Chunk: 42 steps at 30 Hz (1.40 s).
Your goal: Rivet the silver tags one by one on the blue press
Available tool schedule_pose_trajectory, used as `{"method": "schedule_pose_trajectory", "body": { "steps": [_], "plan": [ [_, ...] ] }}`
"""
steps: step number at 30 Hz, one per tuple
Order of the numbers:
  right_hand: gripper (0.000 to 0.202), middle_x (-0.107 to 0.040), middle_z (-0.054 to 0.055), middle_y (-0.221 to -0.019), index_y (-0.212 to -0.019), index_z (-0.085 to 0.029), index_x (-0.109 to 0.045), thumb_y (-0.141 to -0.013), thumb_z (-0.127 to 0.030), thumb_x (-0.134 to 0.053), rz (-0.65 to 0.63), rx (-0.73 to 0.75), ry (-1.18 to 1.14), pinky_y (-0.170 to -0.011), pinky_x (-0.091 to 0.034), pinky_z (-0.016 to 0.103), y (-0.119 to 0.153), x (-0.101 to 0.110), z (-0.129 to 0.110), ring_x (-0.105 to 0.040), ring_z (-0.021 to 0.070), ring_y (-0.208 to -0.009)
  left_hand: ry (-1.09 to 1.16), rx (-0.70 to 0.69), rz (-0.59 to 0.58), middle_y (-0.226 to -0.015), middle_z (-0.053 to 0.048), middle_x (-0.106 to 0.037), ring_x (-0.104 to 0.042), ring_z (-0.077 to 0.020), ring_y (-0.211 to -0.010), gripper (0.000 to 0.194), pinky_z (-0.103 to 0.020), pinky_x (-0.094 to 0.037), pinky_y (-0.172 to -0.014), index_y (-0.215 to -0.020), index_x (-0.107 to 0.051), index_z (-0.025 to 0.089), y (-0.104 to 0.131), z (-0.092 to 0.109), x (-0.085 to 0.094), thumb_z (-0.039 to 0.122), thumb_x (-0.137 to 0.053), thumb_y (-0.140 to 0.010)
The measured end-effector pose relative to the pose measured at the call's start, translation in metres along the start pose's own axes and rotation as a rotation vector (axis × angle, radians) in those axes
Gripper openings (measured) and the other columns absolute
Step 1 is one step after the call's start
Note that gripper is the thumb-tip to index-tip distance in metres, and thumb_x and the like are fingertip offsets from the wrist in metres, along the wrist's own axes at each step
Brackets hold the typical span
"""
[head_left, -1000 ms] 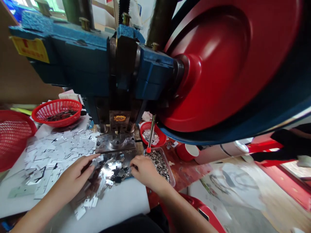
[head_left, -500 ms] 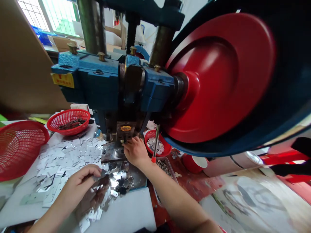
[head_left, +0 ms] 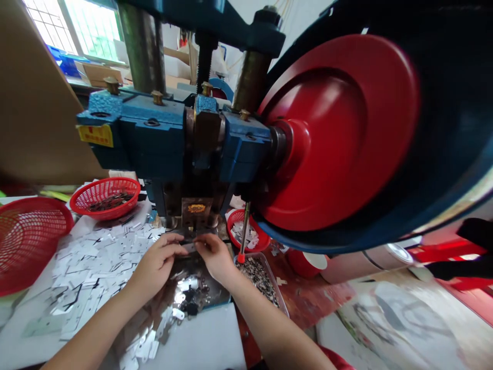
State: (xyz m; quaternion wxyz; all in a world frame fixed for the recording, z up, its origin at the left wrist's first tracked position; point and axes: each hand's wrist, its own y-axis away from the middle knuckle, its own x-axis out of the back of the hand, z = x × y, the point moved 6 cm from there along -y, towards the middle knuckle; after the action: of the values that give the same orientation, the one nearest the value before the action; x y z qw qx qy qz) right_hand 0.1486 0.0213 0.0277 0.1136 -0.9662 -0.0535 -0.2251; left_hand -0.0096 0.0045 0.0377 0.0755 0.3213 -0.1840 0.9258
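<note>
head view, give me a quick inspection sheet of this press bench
surface: white sheet on the bench
job's things: small metal plate pinched by both hands below the blue press
clutter: loose metal plates, three red baskets, clear tray of small parts, red-tipped rod
grippers: left hand and right hand both on the plate
cables: nothing seen
surroundings: red flywheel, window

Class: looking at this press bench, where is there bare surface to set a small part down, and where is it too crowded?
Bare: the white sheet's near edge, between the forearms below the dark tray. Crowded: metal plates cover the sheet leftward to the red baskets; both hands, left hand and right hand, fill the die area.
</note>
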Motion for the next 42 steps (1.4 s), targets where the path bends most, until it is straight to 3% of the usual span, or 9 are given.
{"method": "schedule_pose_trajectory", "body": {
  "steps": [3,8,16,20,23,27,30,34,42],
  "plan": [
    [0.015,-0.063,0.004,-0.09,-0.087,-0.023,-0.072,-0.082,-0.018,-0.059,0.109,0.013,0.114,-0.085,-0.046,0.03,-0.019,0.002,0.009,-0.059,0.0178,-0.09,-0.194,-0.07,0.043,-0.117,-0.004,-0.059,-0.054,-0.02,-0.11,0.047,-0.041,-0.044,-0.099,-0.107,-0.067,0.026,-0.009,-0.006,0.002,0.006,-0.037,-0.076],
    [0.017,-0.057,0.005,-0.097,-0.09,-0.021,-0.071,-0.075,-0.015,-0.066,0.115,-0.008,0.115,-0.089,-0.045,0.03,-0.036,-0.003,0.02,-0.057,0.0178,-0.095,-0.445,-0.178,0.0,-0.117,-0.007,-0.063,-0.054,-0.0255,-0.109,0.052,-0.047,-0.043,-0.097,-0.114,-0.065,0.027,-0.014,-0.006,-0.006,0.003,-0.041,-0.074],
    [0.024,-0.058,0.004,-0.097,-0.096,-0.018,-0.066,-0.074,-0.013,-0.061,0.092,-0.071,0.044,-0.091,-0.044,0.029,-0.041,-0.007,0.028,-0.056,0.0173,-0.098,-0.519,-0.19,-0.046,-0.118,-0.005,-0.062,-0.048,-0.0258,-0.116,0.055,-0.046,-0.04,-0.1,-0.115,-0.064,0.028,-0.021,-0.007,-0.011,0.001,-0.042,-0.073],
    [0.019,-0.06,0.004,-0.095,-0.094,-0.018,-0.066,-0.076,-0.019,-0.059,0.16,-0.056,0.036,-0.084,-0.046,0.028,-0.034,0.002,0.026,-0.057,0.0171,-0.09,-0.486,-0.188,-0.023,-0.126,-0.006,-0.056,-0.047,-0.0261,-0.118,0.055,-0.046,-0.039,-0.1,-0.123,-0.058,0.027,-0.011,-0.006,-0.004,0.004,-0.041,-0.076],
    [0.018,-0.061,0.003,-0.087,-0.092,-0.019,-0.066,-0.079,-0.023,-0.054,0.208,-0.066,0.013,-0.075,-0.047,0.027,-0.018,0.016,0.03,-0.057,0.0157,-0.078,-0.413,-0.135,-0.009,-0.119,-0.007,-0.059,-0.053,-0.0243,-0.109,0.04,-0.043,-0.043,-0.095,-0.117,-0.061,0.025,0.006,-0.002,-0.002,0.014,-0.042,-0.084],
    [0.018,-0.064,0.001,-0.081,-0.087,-0.02,-0.066,-0.081,-0.026,-0.051,0.138,-0.118,-0.043,-0.072,-0.047,0.026,0.01,0.027,0.043,-0.059,0.016,-0.077,-0.332,-0.004,-0.249,-0.1,-0.004,-0.064,-0.059,-0.0213,-0.091,0.027,-0.038,-0.047,-0.082,-0.1,-0.066,0.026,0.029,0.005,-0.025,0.029,-0.041,-0.089],
    [0.017,-0.066,0.001,-0.084,-0.087,-0.02,-0.067,-0.081,-0.023,-0.051,0.096,-0.146,-0.004,-0.077,-0.047,0.028,0.027,0.032,0.05,-0.061,0.0169,-0.083,-0.346,0.071,-0.353,-0.099,-0.004,-0.063,-0.057,-0.0242,-0.092,0.026,-0.041,-0.045,-0.082,-0.099,-0.065,0.027,0.036,0.007,-0.042,0.039,-0.046,-0.086],
    [0.018,-0.067,0.002,-0.086,-0.086,-0.021,-0.067,-0.083,-0.018,-0.05,0.088,-0.095,0.132,-0.081,-0.047,0.03,0.036,0.038,0.051,-0.061,0.0172,-0.086,-0.338,0.148,-0.365,-0.095,-0.006,-0.061,-0.056,-0.0248,-0.091,0.024,-0.039,-0.043,-0.08,-0.09,-0.064,0.022,0.034,0.0,-0.048,0.039,-0.049,-0.084],
    [0.023,-0.065,0.006,-0.093,-0.102,-0.021,-0.068,-0.087,-0.019,-0.05,0.081,0.113,0.568,-0.085,-0.046,0.032,0.033,0.037,0.044,-0.058,0.0196,-0.09,-0.193,0.266,-0.33,-0.084,0.0,-0.066,-0.06,-0.0197,-0.08,0.018,-0.032,-0.043,-0.071,-0.083,-0.062,0.025,0.034,-0.013,-0.038,0.037,-0.048,-0.083]
  ]
}}
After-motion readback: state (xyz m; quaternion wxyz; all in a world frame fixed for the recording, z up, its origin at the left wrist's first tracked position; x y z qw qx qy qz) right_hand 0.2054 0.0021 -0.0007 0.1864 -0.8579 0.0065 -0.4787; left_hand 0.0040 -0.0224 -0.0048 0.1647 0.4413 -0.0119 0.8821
